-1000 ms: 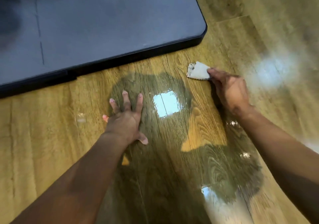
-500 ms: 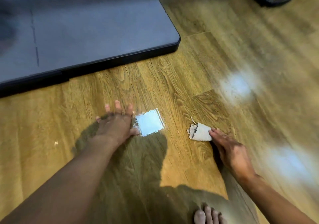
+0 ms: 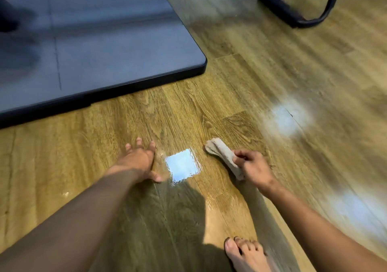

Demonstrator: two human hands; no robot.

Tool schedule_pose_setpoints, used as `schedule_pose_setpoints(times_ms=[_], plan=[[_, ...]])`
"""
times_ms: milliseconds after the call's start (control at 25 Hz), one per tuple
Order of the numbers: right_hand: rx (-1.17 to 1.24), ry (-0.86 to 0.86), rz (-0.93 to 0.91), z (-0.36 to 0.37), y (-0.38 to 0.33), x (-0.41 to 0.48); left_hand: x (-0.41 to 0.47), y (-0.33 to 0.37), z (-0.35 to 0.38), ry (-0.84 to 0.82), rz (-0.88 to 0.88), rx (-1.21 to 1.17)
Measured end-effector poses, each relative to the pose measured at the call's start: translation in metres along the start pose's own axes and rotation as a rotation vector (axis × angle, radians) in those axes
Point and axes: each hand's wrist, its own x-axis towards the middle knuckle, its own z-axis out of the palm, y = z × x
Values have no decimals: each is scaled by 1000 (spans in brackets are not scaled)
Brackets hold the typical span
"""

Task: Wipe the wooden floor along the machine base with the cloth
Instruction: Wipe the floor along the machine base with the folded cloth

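A small beige cloth [image 3: 219,153] lies bunched on the wooden floor [image 3: 240,78], and my right hand [image 3: 254,168] grips its near end with curled fingers. My left hand [image 3: 139,160] rests flat on the floor with fingers spread, left of a bright square light reflection [image 3: 182,164]. The dark grey machine base [image 3: 100,47] fills the upper left; its rounded corner sits well beyond both hands.
A black curved chair or stand leg [image 3: 297,9] stands at the top right. My bare foot [image 3: 245,255] is on the floor at the bottom centre. Blurred light patches mark the floor on the right.
The view has pulled back from the base. My right hand came back from near the base corner with the cloth; it now grips the bunched cloth. My foot has come into view.
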Motion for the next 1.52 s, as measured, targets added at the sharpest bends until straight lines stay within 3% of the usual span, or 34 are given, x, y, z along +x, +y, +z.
schedule_pose_setpoints(times_ms=[80, 200, 320, 520, 720, 880, 1080, 1320, 1440, 1520], plan=[[138, -6, 111, -17, -6, 23, -2, 4, -1, -6, -15, 1], [-377, 109, -144, -31, 1, 45, -4, 11, 1, -33, -47, 25], [-662, 15, -405, -10, 15, 48, 2, 22, -7, -74, -58, 107], [-773, 59, -475, 1, 36, 73, 6, 21, -7, -44, -6, 220], [-652, 84, -362, -9, 27, 95, 4, 19, 0, -24, -17, 240], [-585, 61, -610, 11, 41, 41, 9, 24, -9, -29, 15, 183], [-720, -192, -978, -26, 44, 45, 12, 27, -11, -69, 38, 107], [-513, 210, -485, -22, 7, 105, 9, 17, -5, -11, 11, 87], [-524, 179, -516, 8, 20, 77, 12, 14, -7, -49, -14, 23], [-621, 47, -677, 13, 30, 62, 16, 15, -8, -80, -13, -5]])
